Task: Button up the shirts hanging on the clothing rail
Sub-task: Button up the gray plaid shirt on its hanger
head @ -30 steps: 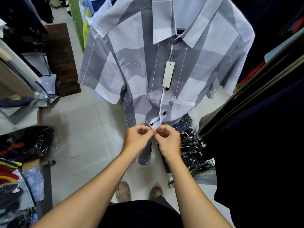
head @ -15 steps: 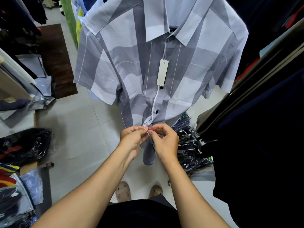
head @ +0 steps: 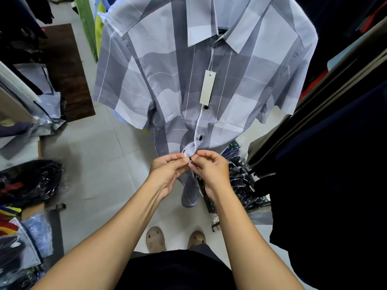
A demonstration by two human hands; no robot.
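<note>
A person stands before a grey checked shirt (head: pixel 167 80) hanging in front of them, both hands raised to the lower end of its front opening. The left hand (head: pixel 167 172) pinches one edge of the cloth between thumb and curled fingers; the right hand (head: pixel 211 170) pinches the facing edge, fingertips meeting the left hand's at a small dark button (head: pixel 190 159). Two more dark buttons (head: pixel 200 138) sit fastened on the white placket (head: pixel 198 124) just above, and a pale tag (head: pixel 207 87) dangles on a string from the collar.

The shirt looks thin, light and limp; it puckers where the hands gather it, so it would likely swing and give under any pull. The sound hold appears to be right at the placket, one edge in each hand, close to the button and its hole. The button itself looks small and smooth, apt to slip from the fingertips.

The buttonhole is hidden behind the fingers, and whether the button is through it cannot be told. The hanger and rail are cut off at the top, the hem (head: pixel 189 197) drops behind the right wrist, and the tag covers a stretch of placket. Dark garments (head: pixel 335 164) at right merge into shadow.
</note>
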